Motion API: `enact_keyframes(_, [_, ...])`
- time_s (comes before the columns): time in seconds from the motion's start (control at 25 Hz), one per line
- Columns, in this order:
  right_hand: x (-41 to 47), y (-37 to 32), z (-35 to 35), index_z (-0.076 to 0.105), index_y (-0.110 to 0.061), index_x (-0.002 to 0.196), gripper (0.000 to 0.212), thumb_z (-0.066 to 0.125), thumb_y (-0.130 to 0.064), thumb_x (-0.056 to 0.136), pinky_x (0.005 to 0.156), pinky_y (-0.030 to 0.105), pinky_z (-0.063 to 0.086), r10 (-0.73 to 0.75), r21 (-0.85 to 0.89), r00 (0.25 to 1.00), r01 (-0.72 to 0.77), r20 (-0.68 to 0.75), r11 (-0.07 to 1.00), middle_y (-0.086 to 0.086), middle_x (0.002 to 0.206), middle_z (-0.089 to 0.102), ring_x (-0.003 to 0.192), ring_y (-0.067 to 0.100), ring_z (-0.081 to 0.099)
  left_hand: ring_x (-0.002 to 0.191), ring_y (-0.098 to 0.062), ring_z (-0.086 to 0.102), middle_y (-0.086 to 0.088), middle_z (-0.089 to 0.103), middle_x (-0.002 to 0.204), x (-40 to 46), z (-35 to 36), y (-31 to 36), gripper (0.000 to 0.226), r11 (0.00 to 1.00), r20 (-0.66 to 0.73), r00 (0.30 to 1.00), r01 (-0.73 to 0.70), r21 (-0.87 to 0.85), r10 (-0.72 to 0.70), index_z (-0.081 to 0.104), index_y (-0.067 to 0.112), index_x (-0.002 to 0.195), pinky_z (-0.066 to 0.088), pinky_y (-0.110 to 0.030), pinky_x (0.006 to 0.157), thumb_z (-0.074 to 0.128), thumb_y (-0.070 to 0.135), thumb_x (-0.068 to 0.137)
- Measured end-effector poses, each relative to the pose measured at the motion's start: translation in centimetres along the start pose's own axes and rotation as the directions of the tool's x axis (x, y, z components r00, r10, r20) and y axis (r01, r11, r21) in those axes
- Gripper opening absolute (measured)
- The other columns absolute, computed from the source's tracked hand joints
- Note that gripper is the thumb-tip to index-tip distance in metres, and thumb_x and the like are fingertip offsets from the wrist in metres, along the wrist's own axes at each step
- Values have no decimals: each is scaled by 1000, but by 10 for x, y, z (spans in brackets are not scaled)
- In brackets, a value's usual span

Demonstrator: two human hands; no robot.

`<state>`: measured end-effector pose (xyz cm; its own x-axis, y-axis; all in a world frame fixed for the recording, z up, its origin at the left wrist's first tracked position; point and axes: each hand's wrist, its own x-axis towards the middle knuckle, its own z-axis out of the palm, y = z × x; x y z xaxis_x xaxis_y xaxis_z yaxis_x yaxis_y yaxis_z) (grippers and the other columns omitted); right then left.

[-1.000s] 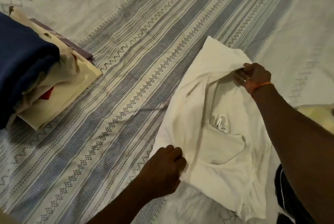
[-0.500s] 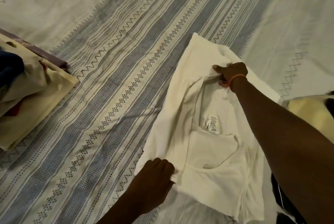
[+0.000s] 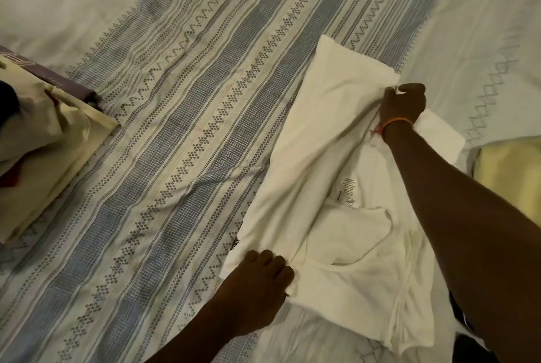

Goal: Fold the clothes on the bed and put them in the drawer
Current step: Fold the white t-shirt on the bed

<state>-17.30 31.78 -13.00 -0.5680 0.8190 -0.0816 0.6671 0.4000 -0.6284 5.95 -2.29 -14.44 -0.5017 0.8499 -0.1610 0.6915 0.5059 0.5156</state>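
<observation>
Evidently, the far edge of the white T-shirt (image 3: 336, 157) is pinched between thumb and curled fingers of the right hand (image 3: 405, 103), presumably so the fold can be drawn flat. The near left corner is gripped by the left hand (image 3: 263, 277), fingers curled over the cloth, likely to anchor it. The shirt is spread on the striped bedspread (image 3: 175, 128), neck label up, partly folded. A stack of folded clothes (image 3: 38, 140) is kept apart at the left edge. No drawer is seen.
</observation>
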Motion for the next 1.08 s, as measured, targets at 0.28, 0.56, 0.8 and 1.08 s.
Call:
enact_keyframes(0.28, [-181,50,-21,60,-10,79,36,67,-45,87,69,26,36,10,-78,980,6,199,997,8,81,67,82,28,61,86,-17,49,6,54,96,-11,-2,8,18,975,-114,983,120,-187,-143,55,26,99,42,-37,78,42,39,97])
enact_keyframes(0.56, [-307,91,-42,56,-15,88,42,83,-43,71,68,26,38,209,-48,939,-203,275,978,-2,86,57,80,16,54,76,-24,57,-1,62,88,-16,13,17,22,989,-95,993,83,124,-71,65,19,91,45,-38,65,48,27,80])
enact_keyframes(0.8, [-335,100,-47,57,-19,76,21,73,-7,83,77,21,44,-8,117,999,3,49,993,-2,94,50,82,6,51,78,-19,59,0,63,93,-33,10,25,22,1000,-120,993,22,16,-20,59,19,99,49,-33,64,48,23,80])
enact_keyframes(1.08, [-341,128,-56,57,-9,81,12,66,-13,89,80,40,46,163,111,986,-160,-20,981,3,86,53,77,14,48,71,-16,55,4,55,86,-21,-7,22,19,998,31,999,22,-54,-21,56,22,93,50,-34,59,54,30,76])
